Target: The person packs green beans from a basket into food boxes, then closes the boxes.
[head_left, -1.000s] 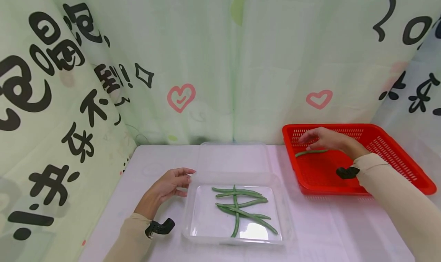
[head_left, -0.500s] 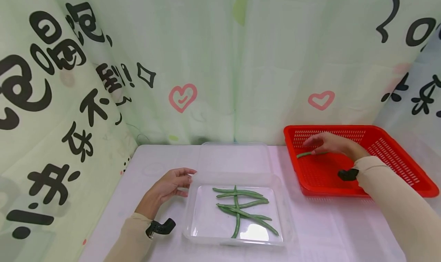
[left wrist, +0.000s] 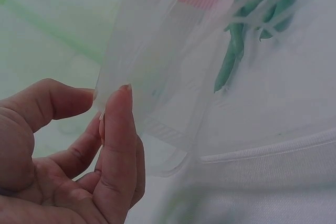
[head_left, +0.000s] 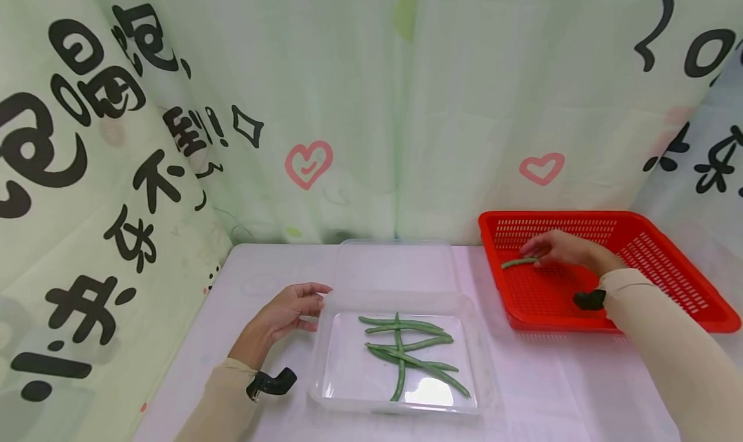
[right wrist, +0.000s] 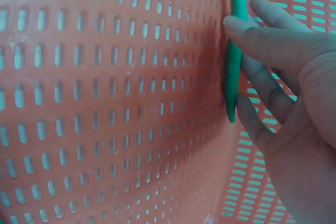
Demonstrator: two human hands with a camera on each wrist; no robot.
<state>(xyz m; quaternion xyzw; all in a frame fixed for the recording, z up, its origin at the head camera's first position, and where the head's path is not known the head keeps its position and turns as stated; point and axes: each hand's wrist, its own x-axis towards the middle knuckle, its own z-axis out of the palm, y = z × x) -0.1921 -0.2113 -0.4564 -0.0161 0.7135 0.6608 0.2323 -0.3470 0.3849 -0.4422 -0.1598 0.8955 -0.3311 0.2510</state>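
My right hand [head_left: 564,251] reaches into the red plastic basket [head_left: 679,318] and pinches a green bean [head_left: 515,262] near the basket floor. In the right wrist view the thumb lies across the green bean [right wrist: 234,72], with fingers behind it. At the centre, a clear plastic box [head_left: 342,364] holds several more green beans [head_left: 400,368], some crossing one another. My left hand [head_left: 293,313] is at the upper left corner of that box, its loosely bent fingers touching the rim. In the left wrist view, the hand [left wrist: 110,156] is beside the translucent wall.
A clear, flat plastic piece like a lid [head_left: 395,264] lies behind the box. All of it stands on a white table [head_left: 267,268]. Pale green curtains [head_left: 360,106] with black lettering and pink hearts rise at the back and sides.
My right hand has lowered and shifted slightly right inside the basket and has taken hold of the green bean. The left hand stays at the box rim.
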